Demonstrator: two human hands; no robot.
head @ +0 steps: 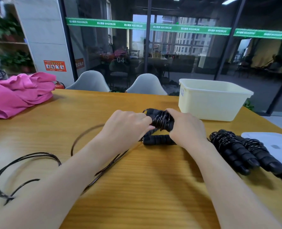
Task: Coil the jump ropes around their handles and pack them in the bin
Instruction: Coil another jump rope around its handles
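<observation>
Black rope (161,119) — half-coiled on handles

Wooden table (137,187) with bin (212,103), coiled ropes (245,151), pink cloth (16,95).

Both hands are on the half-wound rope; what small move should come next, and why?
Probably one more turn: the left hand carries the cord around the handles while the right hand keeps its grip. Turns already cover the handles, but loose cord lies looped across the table, so it likely isn't ready for the bin.
</observation>
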